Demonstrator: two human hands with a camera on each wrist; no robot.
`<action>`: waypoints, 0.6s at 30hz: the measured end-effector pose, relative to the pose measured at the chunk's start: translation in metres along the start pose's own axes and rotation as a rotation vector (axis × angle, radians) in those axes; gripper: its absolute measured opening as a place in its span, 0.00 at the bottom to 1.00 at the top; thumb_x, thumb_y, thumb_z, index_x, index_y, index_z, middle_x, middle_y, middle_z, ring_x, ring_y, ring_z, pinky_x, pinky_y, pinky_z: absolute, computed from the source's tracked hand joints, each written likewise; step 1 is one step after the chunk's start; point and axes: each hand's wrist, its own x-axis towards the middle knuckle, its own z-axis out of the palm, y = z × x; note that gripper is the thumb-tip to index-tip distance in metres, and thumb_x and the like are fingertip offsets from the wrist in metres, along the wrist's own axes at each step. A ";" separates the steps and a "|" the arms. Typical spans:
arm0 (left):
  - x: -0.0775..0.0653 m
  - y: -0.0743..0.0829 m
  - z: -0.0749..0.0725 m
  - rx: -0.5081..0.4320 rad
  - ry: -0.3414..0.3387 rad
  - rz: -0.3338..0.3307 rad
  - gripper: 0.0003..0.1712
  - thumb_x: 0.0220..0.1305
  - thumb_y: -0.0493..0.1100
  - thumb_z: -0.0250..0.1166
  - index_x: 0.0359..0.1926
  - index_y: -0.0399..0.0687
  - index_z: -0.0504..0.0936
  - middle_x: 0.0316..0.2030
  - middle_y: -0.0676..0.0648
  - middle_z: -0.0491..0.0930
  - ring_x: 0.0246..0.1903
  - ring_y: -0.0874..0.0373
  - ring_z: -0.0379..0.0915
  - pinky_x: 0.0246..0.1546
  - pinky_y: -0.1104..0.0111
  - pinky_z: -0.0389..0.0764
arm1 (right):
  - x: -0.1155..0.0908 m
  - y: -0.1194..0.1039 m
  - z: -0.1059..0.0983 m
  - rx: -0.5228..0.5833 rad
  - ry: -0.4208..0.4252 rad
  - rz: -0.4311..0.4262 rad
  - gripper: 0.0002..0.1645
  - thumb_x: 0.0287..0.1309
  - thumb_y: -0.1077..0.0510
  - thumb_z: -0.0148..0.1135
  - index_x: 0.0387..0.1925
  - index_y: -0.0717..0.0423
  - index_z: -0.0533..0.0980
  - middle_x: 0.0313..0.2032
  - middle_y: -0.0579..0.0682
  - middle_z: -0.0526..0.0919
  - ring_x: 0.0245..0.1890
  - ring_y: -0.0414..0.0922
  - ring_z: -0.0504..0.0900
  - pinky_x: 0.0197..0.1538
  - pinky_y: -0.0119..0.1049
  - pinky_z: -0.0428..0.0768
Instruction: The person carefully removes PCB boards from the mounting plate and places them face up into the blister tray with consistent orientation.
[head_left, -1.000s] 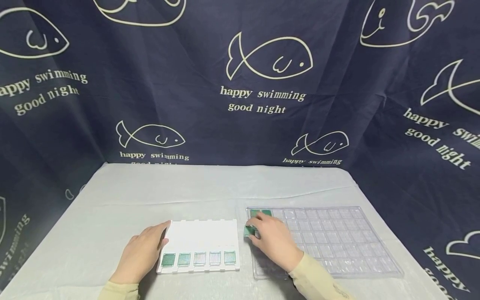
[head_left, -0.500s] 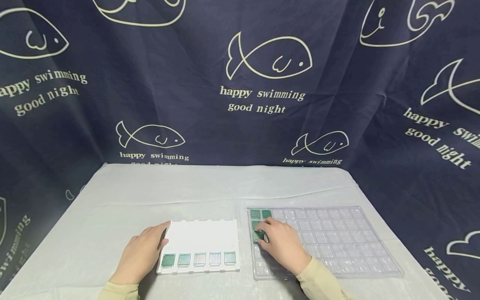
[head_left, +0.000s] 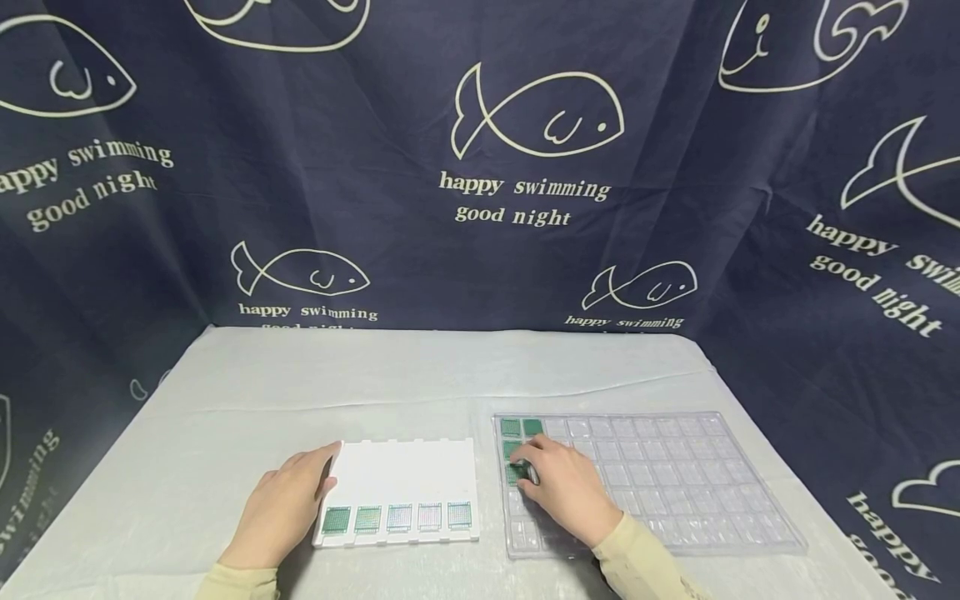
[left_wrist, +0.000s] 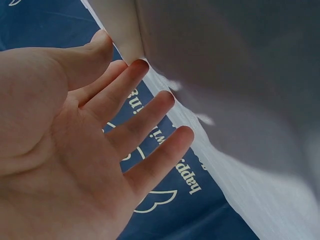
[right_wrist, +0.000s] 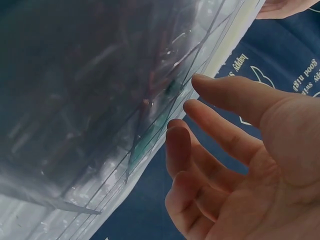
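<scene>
A flat white holder (head_left: 405,471) has a row of small green perforated circuit boards (head_left: 399,517) along its near side. My left hand (head_left: 281,504) rests against its left edge, thumb and forefinger touching the rim; the left wrist view shows the fingers (left_wrist: 150,120) fairly straight. Over the left column of a clear plastic tray (head_left: 652,475), my right hand (head_left: 558,479) has thumb and forefinger on a green circuit board (head_left: 513,476) in the third row. The hand partly covers this board. Its other fingers (right_wrist: 182,195) are curled in the right wrist view.
More green boards sit in the tray: two in the far row (head_left: 511,427) and one (head_left: 510,450) in the second row. Many clear compartments extend to the right. A pale cloth (head_left: 375,371) covers the table, with a dark fish-print curtain (head_left: 420,275) behind.
My right hand has carried a circuit board rightward and nearer from the tray's left edge to the third-row compartment, where it now sits lower. The left hand and white holder have stayed put.
</scene>
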 end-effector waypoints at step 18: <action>-0.001 -0.001 0.000 -0.021 0.041 0.030 0.26 0.67 0.39 0.67 0.65 0.37 0.77 0.58 0.38 0.83 0.59 0.39 0.79 0.53 0.41 0.79 | -0.001 0.000 0.001 0.011 -0.004 0.007 0.18 0.45 0.57 0.81 0.41 0.48 0.86 0.42 0.47 0.88 0.35 0.46 0.88 0.32 0.38 0.85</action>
